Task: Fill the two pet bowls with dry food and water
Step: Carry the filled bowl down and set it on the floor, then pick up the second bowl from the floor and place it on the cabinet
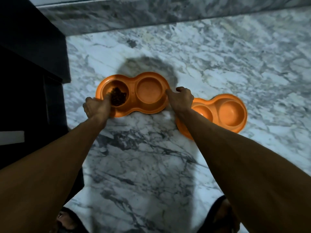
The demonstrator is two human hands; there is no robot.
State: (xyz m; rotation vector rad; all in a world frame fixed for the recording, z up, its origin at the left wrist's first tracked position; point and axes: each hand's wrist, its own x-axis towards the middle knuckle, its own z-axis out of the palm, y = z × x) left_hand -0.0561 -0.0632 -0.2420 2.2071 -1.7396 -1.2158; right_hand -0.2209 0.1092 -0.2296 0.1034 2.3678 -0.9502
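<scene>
Two orange double pet bowls lie on the marble floor. The nearer-left bowl (133, 78) holds dark dry food (117, 97) in its left cup; its right cup (149, 90) looks empty. My left hand (96, 107) grips this bowl's left rim, thumb by the food cup. My right hand (181, 98) grips its right rim with curled fingers. The second bowl (235, 111) lies to the right, partly under my right forearm, and both its cups look empty.
A dark cabinet (30, 81) stands at the left, close to the first bowl. A marble step or skirting (168, 14) runs along the back. My feet in dark sandals (67, 219) show at the bottom edge.
</scene>
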